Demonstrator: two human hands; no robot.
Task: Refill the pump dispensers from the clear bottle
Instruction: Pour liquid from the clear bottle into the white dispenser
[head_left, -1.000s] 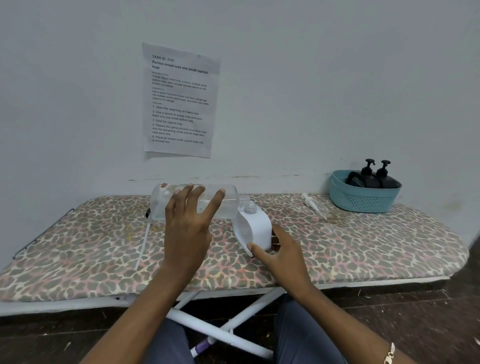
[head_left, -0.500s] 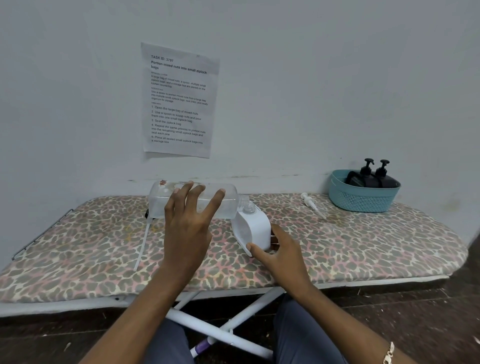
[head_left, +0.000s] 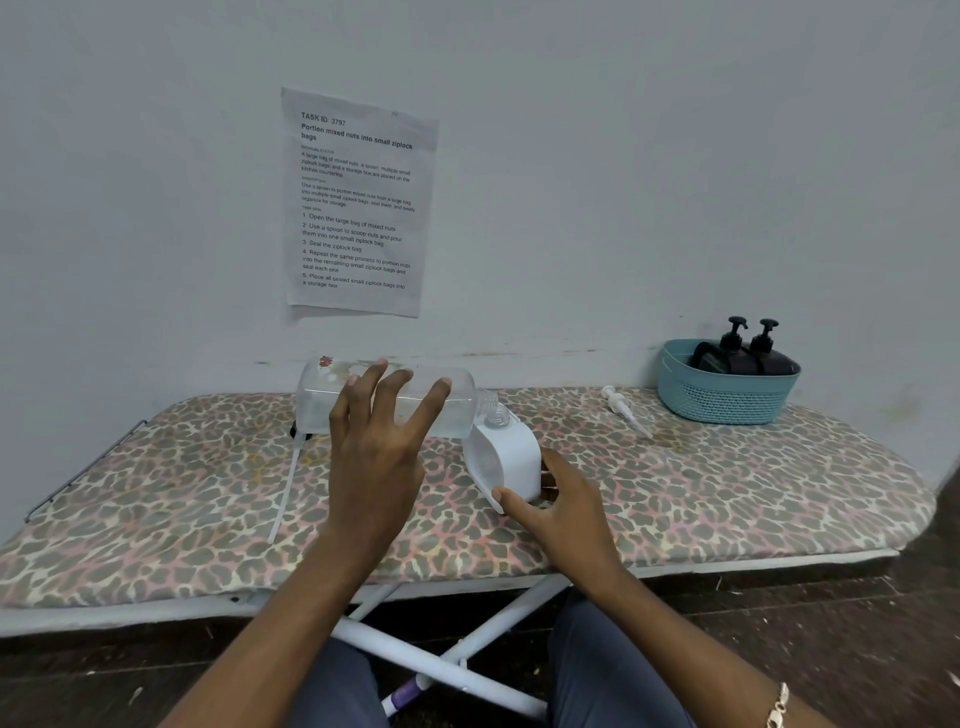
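- Left hand (head_left: 374, 457): grips the clear plastic refill bottle (head_left: 457, 405) with fingers spread across its near side, holding it level above the board. The grip reads the same as a second ago.
- Clear bottle: its open mouth sits at the neck of the white squat plastic dispenser (head_left: 506, 462). Over the last second its base end has risen very slightly. The mouth has not left the neck.
- Right hand (head_left: 566, 514): holds the white dispenser, thumb on its front lower edge and fingers behind. The dispenser is tipped toward the bottle and has not moved.
- Contents: the liquid level in either vessel cannot be read.
- Assessment: pouring is in progress. The small lift suggests the flow is being maintained as the bottle drains.
- Leopard-print padded ironing board (head_left: 727, 483): carries the work.
- White pump head with tube (head_left: 621, 408): lies loose on the board, well to the right, not yet refitted.
- Two black pump dispensers (head_left: 748, 356): stand in the teal plastic basket (head_left: 727, 400) at the far right.
- Risk: spillage if the mouth slips off the neck.
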